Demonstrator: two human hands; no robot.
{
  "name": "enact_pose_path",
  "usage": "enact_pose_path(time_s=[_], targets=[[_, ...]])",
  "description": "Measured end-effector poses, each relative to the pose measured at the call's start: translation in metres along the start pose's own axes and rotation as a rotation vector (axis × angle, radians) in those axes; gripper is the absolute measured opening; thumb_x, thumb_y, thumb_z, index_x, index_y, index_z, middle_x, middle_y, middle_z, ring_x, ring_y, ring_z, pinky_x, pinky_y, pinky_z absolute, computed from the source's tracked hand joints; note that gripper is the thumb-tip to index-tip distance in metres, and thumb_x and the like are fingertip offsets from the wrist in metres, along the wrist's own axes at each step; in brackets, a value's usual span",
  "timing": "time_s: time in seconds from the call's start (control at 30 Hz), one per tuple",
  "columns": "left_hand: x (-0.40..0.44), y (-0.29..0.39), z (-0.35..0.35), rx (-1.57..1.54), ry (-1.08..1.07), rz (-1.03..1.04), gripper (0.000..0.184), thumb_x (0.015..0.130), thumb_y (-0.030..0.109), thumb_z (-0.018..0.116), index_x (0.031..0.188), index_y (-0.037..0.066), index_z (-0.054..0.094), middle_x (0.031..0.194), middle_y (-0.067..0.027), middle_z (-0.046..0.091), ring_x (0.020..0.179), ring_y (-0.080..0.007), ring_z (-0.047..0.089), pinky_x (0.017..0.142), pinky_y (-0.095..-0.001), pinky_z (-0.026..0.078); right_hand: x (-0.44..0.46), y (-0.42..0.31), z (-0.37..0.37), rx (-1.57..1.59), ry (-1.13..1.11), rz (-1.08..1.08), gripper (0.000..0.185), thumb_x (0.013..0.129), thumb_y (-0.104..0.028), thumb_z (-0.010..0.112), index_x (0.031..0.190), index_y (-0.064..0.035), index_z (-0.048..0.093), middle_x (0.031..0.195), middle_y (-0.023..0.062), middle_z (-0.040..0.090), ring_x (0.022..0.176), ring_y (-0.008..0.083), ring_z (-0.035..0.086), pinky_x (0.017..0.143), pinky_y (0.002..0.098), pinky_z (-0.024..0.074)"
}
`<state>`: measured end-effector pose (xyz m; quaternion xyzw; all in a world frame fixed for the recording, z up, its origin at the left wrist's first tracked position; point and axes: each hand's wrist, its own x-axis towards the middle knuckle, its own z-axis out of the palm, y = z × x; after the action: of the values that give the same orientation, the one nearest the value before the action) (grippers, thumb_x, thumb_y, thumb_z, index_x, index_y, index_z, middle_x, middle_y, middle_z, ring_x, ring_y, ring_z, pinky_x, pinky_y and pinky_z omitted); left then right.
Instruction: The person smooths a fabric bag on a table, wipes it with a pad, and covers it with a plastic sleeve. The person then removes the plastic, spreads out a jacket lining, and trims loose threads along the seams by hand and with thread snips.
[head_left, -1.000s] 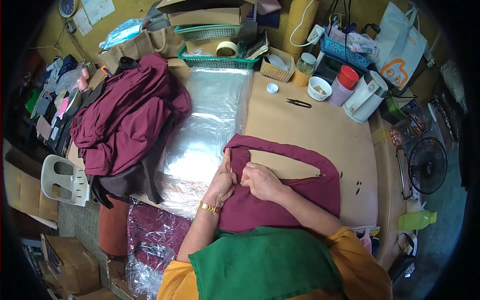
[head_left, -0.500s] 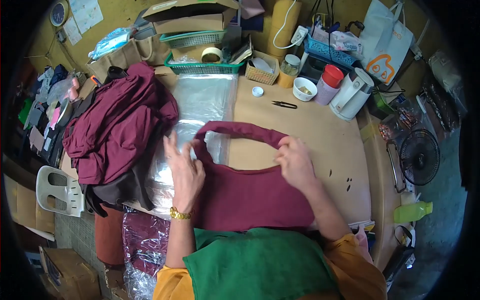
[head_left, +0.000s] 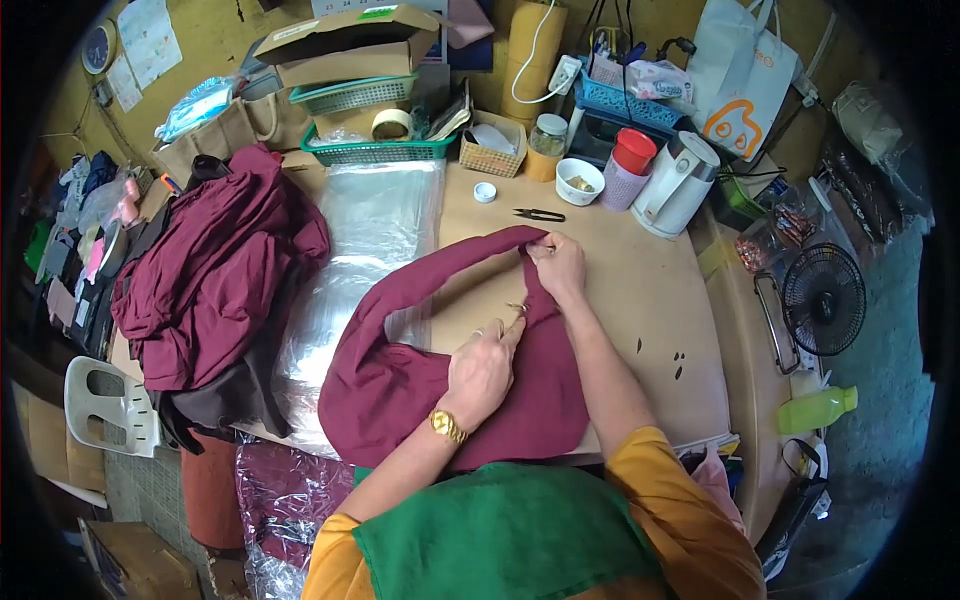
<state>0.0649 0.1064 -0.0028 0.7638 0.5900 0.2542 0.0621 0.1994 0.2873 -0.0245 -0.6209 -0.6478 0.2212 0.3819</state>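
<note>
Maroon bag (head_left: pixel 530 380), strap arched away from wearer.
Right hand (head_left: pixel 558 268) pinches strap's right end; left hand (head_left: pixel 481 372), nearer bag's body, index finger extended.

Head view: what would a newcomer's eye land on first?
Probably the maroon cloth bag at front center, its strap pinched by the right hand while the left hand rests on it. Next, the big heap of maroon fabric on the left, then the shiny clear plastic sheets between them.
</note>
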Motion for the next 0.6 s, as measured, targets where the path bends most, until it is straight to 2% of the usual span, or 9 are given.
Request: enact_pose_path(time_s=[0.1, 0.23, 0.27, 0.33, 0.37, 0.43, 0.5, 0.57, 0.6], targets=[[-0.01, 0.005, 0.008, 0.062, -0.095, -0.056, 0.055, 0.084, 0.004, 0.054, 0.138, 0.008, 0.051, 0.087, -0.0119, 0.059, 0.075, -0.0286, 0.065, 0.067, -0.0389, 0.055, 0.002, 0.039, 0.041, 0.189, 0.054, 0.037, 0.019, 0.079, -0.022, 0.073, 0.081, -0.0027, 0.069, 0.08, 0.0187, 0.07, 0.077, 0.0307, 0.069, 0.074, 0.0408, 0.0526], [-0.02, 0.001, 0.022, 0.131, -0.263, -0.013, 0.056, 0.083, 0.006, 0.054, 0.139, 0.003, 0.049, 0.088, -0.0126, 0.062, 0.075, -0.0274, 0.067, 0.068, -0.0384, 0.055, -0.018, 0.01, 0.039, 0.1, -0.032, 0.083, 0.01, 0.079, -0.013, 0.072, 0.082, -0.0039, 0.07, 0.081, 0.0171, 0.069, 0.078, 0.0292, 0.067, 0.075, 0.0393, 0.052], [-0.02, -0.003, 0.026, 0.113, -0.303, -0.013, 0.061, 0.082, 0.005, 0.055, 0.143, 0.003, 0.043, 0.091, -0.0141, 0.064, 0.078, -0.0289, 0.067, 0.068, -0.0396, 0.055, -0.016, 0.014, 0.038, 0.098, -0.034, 0.086, 0.01, 0.079, -0.013, 0.072, 0.082, -0.0039, 0.07, 0.081, 0.0171, 0.069, 0.078, 0.0292, 0.067, 0.075, 0.0393, 0.052], [-0.022, -0.002, 0.023, 0.112, -0.22, -0.002, 0.064, 0.082, 0.005, 0.055, 0.145, 0.002, 0.039, 0.086, -0.0128, 0.064, 0.074, -0.0259, 0.067, 0.066, -0.0373, 0.056, -0.008, 0.017, 0.027, 0.121, 0.015, -0.219, 0.01, 0.079, -0.012, 0.071, 0.084, -0.0031, 0.069, 0.087, 0.0155, 0.066, 0.081, 0.0292, 0.064, 0.076, 0.0394, 0.0505], [-0.022, -0.003, 0.022, 0.114, -0.136, 0.01, 0.068, 0.082, 0.005, 0.055, 0.147, 0.002, 0.036, 0.082, -0.0115, 0.064, 0.07, -0.023, 0.067, 0.063, -0.0349, 0.056, -0.007, 0.019, 0.02, 0.122, 0.014, -0.221, 0.01, 0.079, -0.012, 0.071, 0.084, -0.0031, 0.069, 0.087, 0.0155, 0.066, 0.081, 0.0292, 0.064, 0.076, 0.0394, 0.0505], [-0.023, -0.007, 0.027, 0.066, -0.129, -0.033, 0.072, 0.081, 0.005, 0.055, 0.149, 0.001, 0.031, 0.081, -0.0121, 0.064, 0.069, -0.0233, 0.067, 0.063, -0.0353, 0.056, -0.028, -0.016, -0.021, 0.088, 0.147, -0.261, 0.01, 0.081, -0.011, 0.069, 0.085, -0.0017, 0.067, 0.089, 0.0142, 0.062, 0.084, 0.0296, 0.061, 0.077, 0.0394, 0.0492], [-0.025, -0.008, 0.032, 0.014, -0.125, -0.075, 0.076, 0.081, 0.005, 0.056, 0.15, 0.0, 0.026, 0.079, -0.0126, 0.064, 0.068, -0.0235, 0.067, 0.063, -0.0357, 0.056, -0.053, -0.023, -0.035, 0.126, 0.073, -0.23, 0.008, 0.082, -0.011, 0.068, 0.083, -0.0031, 0.066, 0.087, 0.0119, 0.063, 0.086, 0.0305, 0.061, 0.074, 0.0408, 0.049], [-0.023, -0.009, 0.034, 0.029, -0.104, -0.041, 0.07, 0.082, 0.006, 0.055, 0.147, -0.002, 0.033, 0.079, -0.0132, 0.063, 0.067, -0.024, 0.066, 0.062, -0.0357, 0.056, -0.08, -0.018, -0.036, 0.207, -0.352, -0.012, 0.006, 0.083, -0.012, 0.066, 0.08, -0.0064, 0.065, 0.087, 0.0086, 0.063, 0.09, 0.0291, 0.06, 0.078, 0.0413, 0.0458], [-0.023, -0.011, 0.036, 0.028, -0.102, -0.042, 0.07, 0.082, 0.006, 0.055, 0.147, -0.002, 0.033, 0.079, -0.0132, 0.063, 0.067, -0.024, 0.066, 0.062, -0.0357, 0.056, -0.094, -0.008, -0.029, -0.026, -0.315, -0.228, 0.005, 0.082, -0.013, 0.066, 0.079, -0.0083, 0.065, 0.087, 0.0075, 0.063, 0.092, 0.0281, 0.059, 0.082, 0.0414, 0.0434]])
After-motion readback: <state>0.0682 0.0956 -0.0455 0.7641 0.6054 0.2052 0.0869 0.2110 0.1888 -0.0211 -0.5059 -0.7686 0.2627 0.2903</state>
